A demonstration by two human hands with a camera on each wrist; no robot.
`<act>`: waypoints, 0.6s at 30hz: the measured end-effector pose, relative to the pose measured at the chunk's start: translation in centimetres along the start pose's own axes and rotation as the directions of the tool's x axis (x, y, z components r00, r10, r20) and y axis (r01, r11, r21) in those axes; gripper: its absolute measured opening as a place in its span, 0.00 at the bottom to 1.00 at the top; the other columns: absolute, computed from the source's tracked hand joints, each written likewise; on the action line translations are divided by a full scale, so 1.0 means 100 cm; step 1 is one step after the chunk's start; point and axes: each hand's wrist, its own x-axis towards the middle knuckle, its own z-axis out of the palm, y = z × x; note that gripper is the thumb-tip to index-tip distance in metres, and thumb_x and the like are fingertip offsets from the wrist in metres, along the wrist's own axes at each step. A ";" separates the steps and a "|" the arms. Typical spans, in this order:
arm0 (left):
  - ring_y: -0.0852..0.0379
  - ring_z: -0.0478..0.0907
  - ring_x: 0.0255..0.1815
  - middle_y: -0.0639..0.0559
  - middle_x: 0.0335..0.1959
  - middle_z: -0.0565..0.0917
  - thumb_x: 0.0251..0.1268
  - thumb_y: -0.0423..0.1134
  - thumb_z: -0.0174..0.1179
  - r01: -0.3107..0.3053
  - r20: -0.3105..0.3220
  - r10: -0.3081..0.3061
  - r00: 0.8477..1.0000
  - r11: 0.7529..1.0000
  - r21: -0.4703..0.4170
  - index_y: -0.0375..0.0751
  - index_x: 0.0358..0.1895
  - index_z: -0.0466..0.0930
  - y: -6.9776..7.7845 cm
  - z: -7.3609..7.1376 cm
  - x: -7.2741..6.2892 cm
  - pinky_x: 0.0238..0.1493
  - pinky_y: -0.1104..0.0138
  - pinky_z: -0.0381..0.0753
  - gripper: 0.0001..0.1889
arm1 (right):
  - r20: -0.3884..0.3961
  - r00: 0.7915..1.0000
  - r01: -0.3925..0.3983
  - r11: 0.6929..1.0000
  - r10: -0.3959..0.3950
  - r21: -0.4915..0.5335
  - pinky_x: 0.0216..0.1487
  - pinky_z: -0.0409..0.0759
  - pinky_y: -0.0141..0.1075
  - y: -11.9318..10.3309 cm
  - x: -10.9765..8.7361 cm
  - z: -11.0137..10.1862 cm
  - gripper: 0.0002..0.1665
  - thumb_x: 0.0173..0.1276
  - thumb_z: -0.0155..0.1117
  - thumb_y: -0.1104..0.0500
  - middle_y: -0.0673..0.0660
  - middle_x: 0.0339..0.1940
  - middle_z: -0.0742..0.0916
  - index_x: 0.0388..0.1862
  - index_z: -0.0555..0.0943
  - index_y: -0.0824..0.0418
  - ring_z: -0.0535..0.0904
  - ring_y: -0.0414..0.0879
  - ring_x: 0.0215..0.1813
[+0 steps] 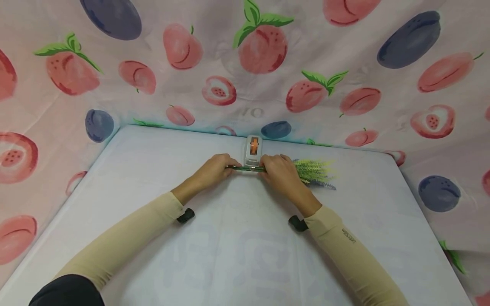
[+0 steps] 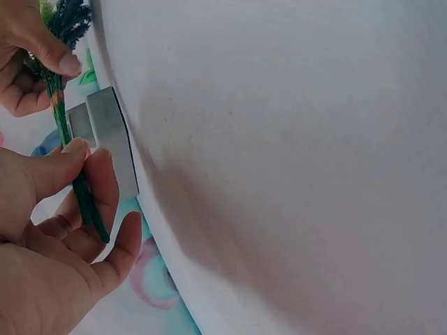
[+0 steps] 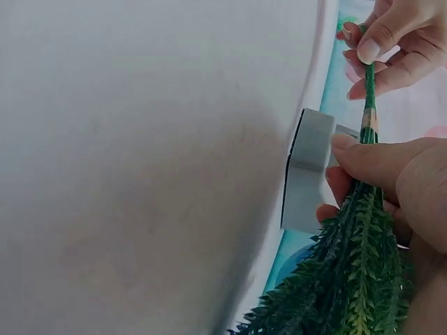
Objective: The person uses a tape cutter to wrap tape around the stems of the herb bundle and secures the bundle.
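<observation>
A bunch of artificial flower sprigs [image 1: 314, 171], yellow-green with some dark purple, lies sideways between both hands. My left hand [image 1: 215, 170] pinches the green stems near their cut ends between thumb and fingers. Higher on the bunch, just below the leafy heads, my right hand [image 1: 281, 173] grips it with the thumb along the stems. Between the hands, a light brown band [image 3: 370, 120] circles the stems. Right behind them stands a grey tape dispenser [image 1: 253, 149] with an orange roll core; its side shows in both wrist views.
A white-covered table [image 1: 229, 246] spreads beneath the arms. Fruit-print cloth [image 1: 214, 55] hangs along its back and sides, meeting the table's far edge just behind the dispenser. Dark wrist cameras [image 1: 186, 216] sit under both sleeves.
</observation>
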 end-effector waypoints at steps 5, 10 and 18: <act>0.54 0.76 0.37 0.44 0.40 0.85 0.68 0.26 0.62 -0.008 0.006 0.007 1.000 1.000 0.016 0.37 0.54 0.88 0.000 0.000 0.001 0.39 0.63 0.76 0.14 | -0.057 0.997 0.044 0.999 -0.045 -0.024 0.60 0.77 0.53 0.001 -0.001 0.001 0.09 0.65 0.75 0.58 0.55 0.37 0.86 0.41 0.86 0.59 0.83 0.51 0.40; 0.55 0.74 0.34 0.45 0.37 0.83 0.71 0.28 0.61 -0.019 0.007 0.019 1.000 0.996 0.086 0.36 0.54 0.88 0.002 0.000 0.003 0.36 0.64 0.75 0.13 | -0.099 0.991 0.082 0.995 -0.088 -0.065 0.52 0.80 0.48 0.001 -0.002 0.002 0.10 0.65 0.75 0.57 0.56 0.38 0.84 0.42 0.89 0.60 0.81 0.51 0.39; 0.47 0.83 0.51 0.42 0.49 0.87 0.72 0.29 0.61 -0.028 0.020 0.024 1.000 0.982 0.189 0.33 0.57 0.85 0.008 0.002 0.011 0.54 0.57 0.81 0.14 | -0.169 0.982 0.078 0.995 -0.088 -0.066 0.51 0.81 0.49 0.003 -0.002 0.004 0.19 0.66 0.74 0.57 0.58 0.34 0.89 0.53 0.83 0.63 0.85 0.55 0.38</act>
